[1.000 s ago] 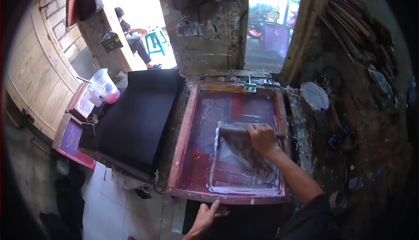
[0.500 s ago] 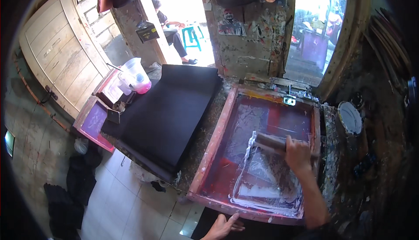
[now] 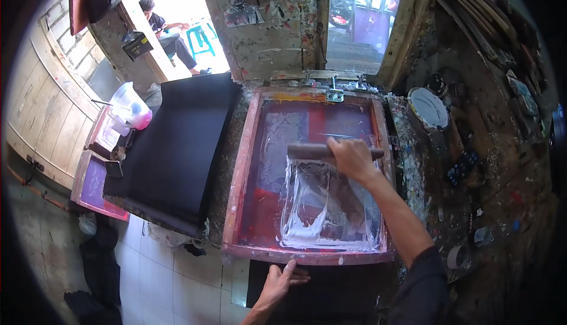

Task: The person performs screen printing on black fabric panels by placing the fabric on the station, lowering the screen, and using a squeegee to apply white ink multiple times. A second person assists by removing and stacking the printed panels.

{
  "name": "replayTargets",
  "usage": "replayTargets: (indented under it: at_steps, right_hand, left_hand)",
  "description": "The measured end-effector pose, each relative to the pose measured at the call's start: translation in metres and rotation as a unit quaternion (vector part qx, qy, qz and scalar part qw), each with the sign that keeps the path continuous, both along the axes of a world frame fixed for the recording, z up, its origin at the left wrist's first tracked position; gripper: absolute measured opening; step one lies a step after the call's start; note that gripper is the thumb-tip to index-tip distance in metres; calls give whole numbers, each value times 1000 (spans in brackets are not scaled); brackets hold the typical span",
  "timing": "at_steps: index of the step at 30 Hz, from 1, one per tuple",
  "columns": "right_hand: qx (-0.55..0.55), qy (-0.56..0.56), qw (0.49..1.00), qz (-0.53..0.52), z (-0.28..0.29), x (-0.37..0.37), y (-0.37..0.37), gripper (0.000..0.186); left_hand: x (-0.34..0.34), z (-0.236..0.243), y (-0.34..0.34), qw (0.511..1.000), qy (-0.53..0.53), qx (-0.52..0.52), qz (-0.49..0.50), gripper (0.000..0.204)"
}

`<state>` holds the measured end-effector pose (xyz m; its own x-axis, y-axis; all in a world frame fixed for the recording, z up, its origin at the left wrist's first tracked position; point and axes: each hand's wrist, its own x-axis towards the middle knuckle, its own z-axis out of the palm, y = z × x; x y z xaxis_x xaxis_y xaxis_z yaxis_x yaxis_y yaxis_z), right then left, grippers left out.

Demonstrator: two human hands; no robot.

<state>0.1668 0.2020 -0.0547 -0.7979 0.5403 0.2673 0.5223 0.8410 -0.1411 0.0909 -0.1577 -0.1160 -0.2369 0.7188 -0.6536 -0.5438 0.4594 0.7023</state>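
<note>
One squeegee point(image 3: 309, 151) in the right hand point(image 3: 352, 161) runs lengthwise left to right.

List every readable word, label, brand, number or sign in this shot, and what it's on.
None can be read clearly enough to quote.
Black box, upper left: yellow marking, too small and blurred to read.
Dark item with bluish spots, right side: any markings too small to tell.
Squeegee in the right hand, and screen frame: no lettering made out.
</note>
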Motion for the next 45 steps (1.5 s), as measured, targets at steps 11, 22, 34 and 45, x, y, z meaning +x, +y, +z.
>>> replayTargets:
  at_steps: [11, 22, 34, 45]
  right_hand:
    - [56, -47, 996, 42, -12, 88, -210, 3]
    - [199, 172, 958, -116, 118, 86, -196, 59]
    - [253, 206, 941, -94, 311, 18, -64, 62]
    - [218, 172, 952, -129, 339, 15, -12, 82]
  left_hand:
    - [-1, -17, -12, 999, 27, 7, 25, 47]
    - [-5, 110, 9, 925, 229, 303, -12, 51]
    - [-190, -42, 234, 427, 877, 204, -82, 27]
    - [-207, 124, 169, 742, 609, 243, 142, 21]
